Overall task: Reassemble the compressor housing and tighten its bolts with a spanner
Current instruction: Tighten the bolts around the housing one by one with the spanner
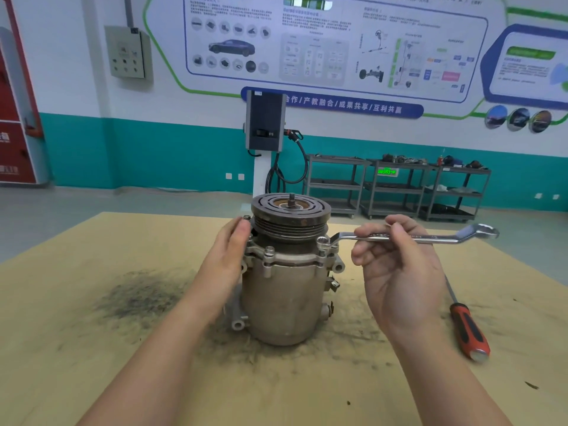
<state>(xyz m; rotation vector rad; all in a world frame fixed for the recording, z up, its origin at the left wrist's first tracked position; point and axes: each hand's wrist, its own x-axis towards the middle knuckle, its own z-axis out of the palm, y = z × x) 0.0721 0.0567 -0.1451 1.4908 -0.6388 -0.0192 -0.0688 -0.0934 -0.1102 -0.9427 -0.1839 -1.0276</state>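
Gripping one spanner [412, 238], right hand [399, 272] (one compressor [285, 290]).

blue wall banner [335, 104] reading "合作/产教融合/成果共享/互利共赢", other print illegible

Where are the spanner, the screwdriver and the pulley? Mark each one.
spanner [430, 238], head view, bare shaft right of the right hand
screwdriver [468, 330], head view, red and black handle
pulley [290, 224], head view, grooved side

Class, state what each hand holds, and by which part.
Right hand: spanner, pinched mid-shaft. Left hand: grips nothing, resting flat against the compressor.
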